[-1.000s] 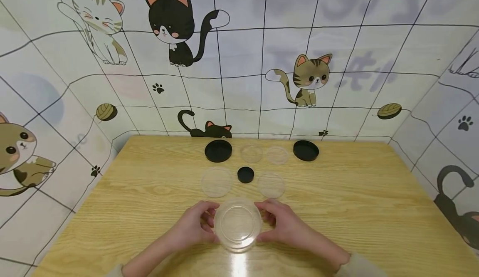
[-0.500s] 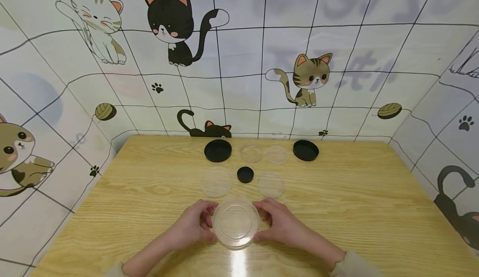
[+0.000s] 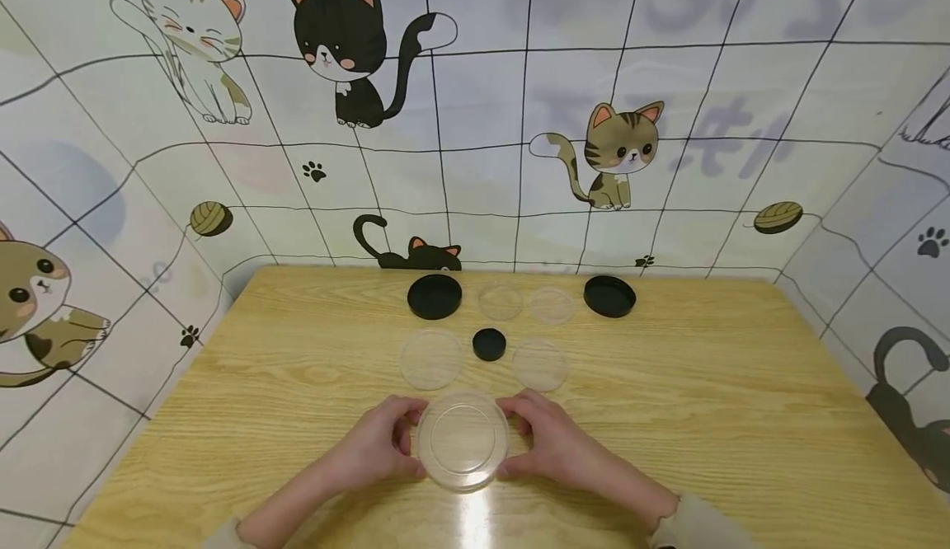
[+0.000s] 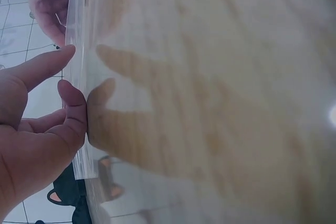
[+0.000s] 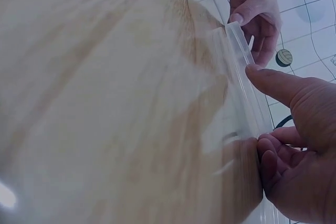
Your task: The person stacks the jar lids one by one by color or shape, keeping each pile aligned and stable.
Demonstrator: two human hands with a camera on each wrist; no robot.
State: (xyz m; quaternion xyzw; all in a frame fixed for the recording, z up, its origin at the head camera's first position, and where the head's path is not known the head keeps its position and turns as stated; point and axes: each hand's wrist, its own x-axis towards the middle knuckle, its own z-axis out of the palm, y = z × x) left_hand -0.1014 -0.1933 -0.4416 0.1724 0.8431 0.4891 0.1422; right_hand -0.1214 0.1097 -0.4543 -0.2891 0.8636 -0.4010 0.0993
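Wood table [image 3: 705,384], cat-print wall [image 3: 482,178] behind: left hand [image 3: 377,445] and right hand [image 3: 549,442] grip opposite sides of clear dish [image 3: 463,440] at near middle, apparently to steady it evenly, clear discs [image 3: 430,359] and black rounds [image 3: 435,297] beyond, likely out of the way.

Plain pale beige sleeves [image 3: 698,525] with uneven edges and bare forearms [image 3: 632,488].

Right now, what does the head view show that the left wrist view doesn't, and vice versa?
Only head: two large shallow black dishes, a small black disc and four clear discs.
Only left wrist: a reflection of the left hand in the tabletop.
Both: left hand and right hand holding the clear round dish, tabletop, cat-print wall.
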